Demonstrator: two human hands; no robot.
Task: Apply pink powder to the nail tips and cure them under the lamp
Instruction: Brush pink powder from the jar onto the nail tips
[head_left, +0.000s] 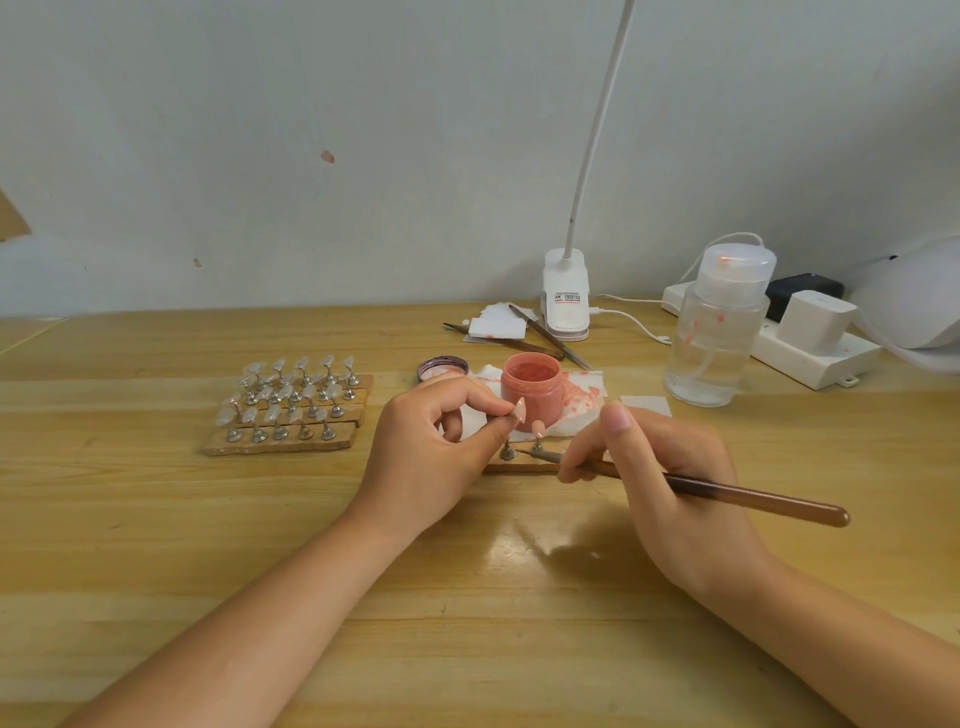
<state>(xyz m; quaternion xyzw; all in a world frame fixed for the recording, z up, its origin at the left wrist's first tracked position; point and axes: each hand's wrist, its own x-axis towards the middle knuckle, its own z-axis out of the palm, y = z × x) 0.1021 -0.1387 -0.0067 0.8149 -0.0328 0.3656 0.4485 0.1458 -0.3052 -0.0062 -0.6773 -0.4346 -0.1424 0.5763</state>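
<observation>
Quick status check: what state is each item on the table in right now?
Powder jar: open, pink powder inside.
Jar lid: off, lying beside jar.
Nail tip: pinched in left hand.
Brush: held by right hand.
Pump bottle: capped, upright.
Racked tips: standing, clear.

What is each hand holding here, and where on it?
Left hand pinches a pink nail tip by its edge between thumb and forefinger. Right hand grips the brush near its front end.

Clip lamp (566, 296), power strip (810, 353) and clear pump bottle (714, 332) stand at the desk's (156, 519) rear right; tweezers (545, 335) lie beside the lamp.
</observation>
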